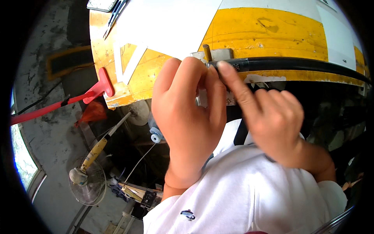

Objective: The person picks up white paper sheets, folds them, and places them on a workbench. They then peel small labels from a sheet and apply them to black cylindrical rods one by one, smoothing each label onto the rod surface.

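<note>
Black tube [288, 63] lies along the yellow desk's [269, 35] near edge, left hand [187, 101] curled at its end, right hand [272, 117] pointing an index finger there, can't tell if either's actually gripping.

Tube [300, 63] on tbl [269, 33], paper [171, 27] bhnd L.

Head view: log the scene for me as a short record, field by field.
Table: yellow, worn
Tube: black, along the table's near edge
Peg: short, by the tube's left end
Left hand: curled near that end; grip hidden
Right hand: index finger extended to that end; contact unclear
Paper: white, beyond the hands
Fan: lower left
</note>
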